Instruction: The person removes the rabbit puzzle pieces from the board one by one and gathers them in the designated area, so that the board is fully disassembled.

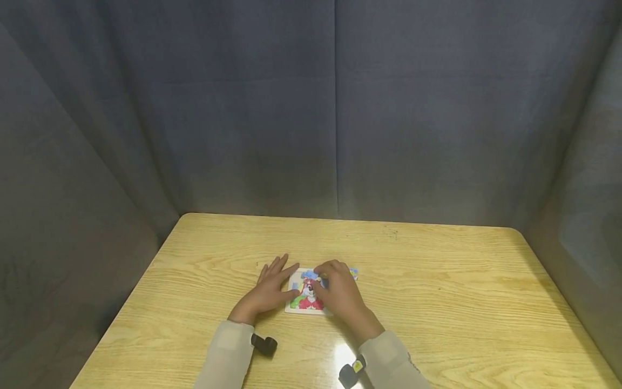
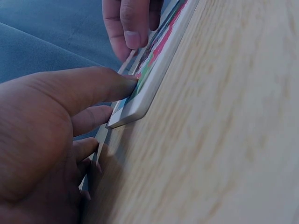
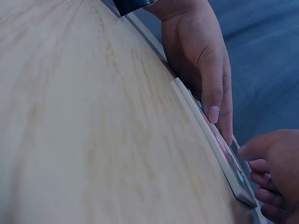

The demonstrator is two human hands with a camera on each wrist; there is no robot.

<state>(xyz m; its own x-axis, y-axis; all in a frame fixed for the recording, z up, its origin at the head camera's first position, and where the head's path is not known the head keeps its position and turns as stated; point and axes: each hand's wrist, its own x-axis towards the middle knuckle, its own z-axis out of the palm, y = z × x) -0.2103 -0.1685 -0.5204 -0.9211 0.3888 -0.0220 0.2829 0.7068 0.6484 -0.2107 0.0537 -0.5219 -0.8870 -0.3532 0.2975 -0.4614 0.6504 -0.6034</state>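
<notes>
A small jigsaw puzzle in a pale frame lies flat on the table, its picture showing a red-and-white cartoon figure over green and blue. My left hand is at its left side, fingers spread and straight. In the left wrist view the left thumb rests on the puzzle's corner. Over the puzzle's right part is my right hand, fingers bent, with thumb and index fingertips apart on or close over the picture. Whether a piece is between them I cannot tell. The right hand hides much of the puzzle's right side.
A blue-and-yellow piece of the picture shows just beyond the right hand. The wood-grain table extends around the puzzle, with dark grey curtains at its back and sides. Both wrists wear black bands over light sleeves.
</notes>
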